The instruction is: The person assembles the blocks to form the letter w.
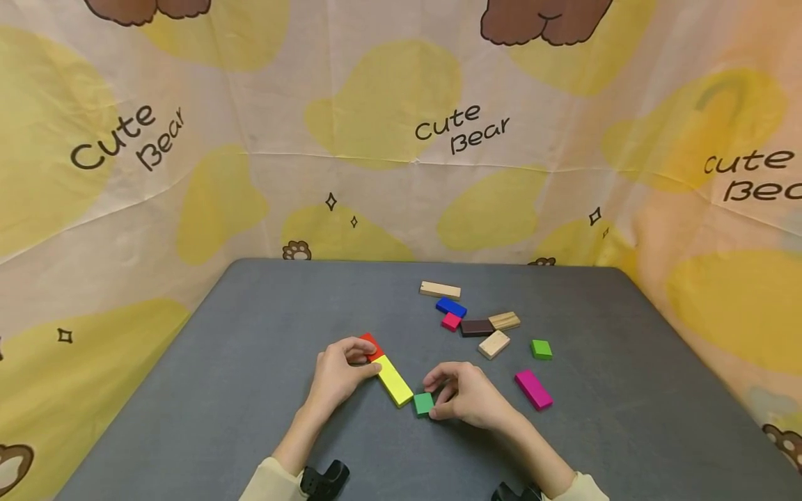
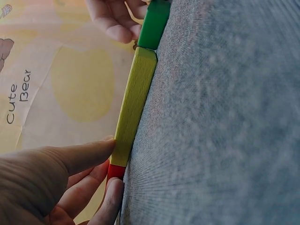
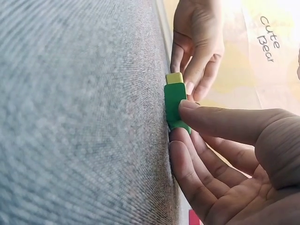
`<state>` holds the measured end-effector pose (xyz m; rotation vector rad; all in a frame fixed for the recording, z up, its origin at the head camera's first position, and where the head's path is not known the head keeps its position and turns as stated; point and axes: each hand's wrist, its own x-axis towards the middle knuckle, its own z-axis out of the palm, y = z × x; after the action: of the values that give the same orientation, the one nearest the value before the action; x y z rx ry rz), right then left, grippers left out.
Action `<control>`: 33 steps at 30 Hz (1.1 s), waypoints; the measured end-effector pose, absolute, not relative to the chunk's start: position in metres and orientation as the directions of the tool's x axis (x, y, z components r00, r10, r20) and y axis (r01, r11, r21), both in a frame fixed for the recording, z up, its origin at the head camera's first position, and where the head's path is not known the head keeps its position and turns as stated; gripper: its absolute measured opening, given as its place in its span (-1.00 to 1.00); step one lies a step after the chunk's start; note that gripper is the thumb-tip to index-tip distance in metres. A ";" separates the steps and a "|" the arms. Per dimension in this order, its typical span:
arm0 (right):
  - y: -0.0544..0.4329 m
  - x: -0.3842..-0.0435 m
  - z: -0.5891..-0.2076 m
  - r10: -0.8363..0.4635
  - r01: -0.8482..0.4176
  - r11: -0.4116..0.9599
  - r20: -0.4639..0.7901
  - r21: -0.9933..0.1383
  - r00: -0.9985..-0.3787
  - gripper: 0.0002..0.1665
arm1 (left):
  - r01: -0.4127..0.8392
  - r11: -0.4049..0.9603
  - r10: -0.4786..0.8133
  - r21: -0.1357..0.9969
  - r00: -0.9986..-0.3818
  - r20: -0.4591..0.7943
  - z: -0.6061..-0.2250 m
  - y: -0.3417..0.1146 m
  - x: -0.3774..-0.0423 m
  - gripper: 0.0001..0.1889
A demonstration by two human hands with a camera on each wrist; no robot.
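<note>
A red block (image 1: 372, 346) and a longer yellow block (image 1: 393, 381) lie end to end on the grey table, forming a slanted row. My left hand (image 1: 341, 372) holds the row at its far end. Its fingers curl over the red block, while the thumb presses the yellow block's side, as the left wrist view shows. At the near end of the yellow block sits a small green block (image 3: 175, 101), corner to corner with it in the head view. My right hand (image 1: 466, 395) pinches this green block between thumb and fingertips.
Beyond the right hand lie several loose blocks: a magenta block (image 1: 533, 390), a light green block (image 1: 541, 349), a dark brown block (image 1: 477, 328), a pink block (image 1: 451, 321), a blue block (image 1: 451, 307) and plain wooden blocks (image 1: 441, 289). A patterned cloth (image 1: 376, 104) hangs behind the table.
</note>
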<state>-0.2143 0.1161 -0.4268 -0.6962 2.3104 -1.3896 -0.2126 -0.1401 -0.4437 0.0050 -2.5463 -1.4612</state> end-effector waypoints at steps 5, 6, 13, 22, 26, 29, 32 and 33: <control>0.116 -0.215 -0.427 -0.578 -0.224 0.397 -0.053 -0.890 -0.814 -0.57 | 0.097 0.507 -0.112 0.857 -0.978 0.177 -0.443 -0.140 -0.212 -0.70; 0.116 -0.215 -0.427 -0.578 -0.223 0.398 -0.054 -0.890 -0.814 -0.57 | 0.099 0.508 -0.111 0.856 -0.978 0.179 -0.443 -0.140 -0.212 -0.70; 0.116 -0.213 -0.430 -0.579 -0.221 0.401 -0.059 -0.889 -0.813 -0.58 | 0.095 0.518 -0.117 0.850 -0.977 0.181 -0.445 -0.139 -0.211 -0.70; 0.117 -0.211 -0.430 -0.593 -0.223 0.385 -0.055 -0.896 -0.803 -0.60 | 0.125 0.519 -0.096 0.846 -0.974 0.203 -0.446 -0.140 -0.209 -0.69; 0.118 -0.211 -0.429 -0.593 -0.207 0.387 -0.071 -0.899 -0.802 -0.60 | 0.126 0.525 -0.097 0.842 -0.974 0.207 -0.445 -0.140 -0.209 -0.70; 0.118 -0.212 -0.428 -0.595 -0.198 0.385 -0.078 -0.901 -0.800 -0.60 | 0.131 0.526 -0.097 0.840 -0.972 0.212 -0.445 -0.139 -0.210 -0.70; 0.118 -0.212 -0.428 -0.598 -0.201 0.382 -0.075 -0.902 -0.798 -0.59 | 0.131 0.524 -0.097 0.842 -0.972 0.212 -0.444 -0.139 -0.210 -0.70; 0.119 -0.212 -0.427 -0.599 -0.203 0.381 -0.074 -0.902 -0.797 -0.59 | 0.131 0.523 -0.097 0.842 -0.973 0.212 -0.444 -0.139 -0.210 -0.70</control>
<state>-0.2119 0.1185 -0.4273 -0.6952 2.2571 -1.3917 -0.2096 -0.1387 -0.4435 -0.0290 -2.5319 -1.4292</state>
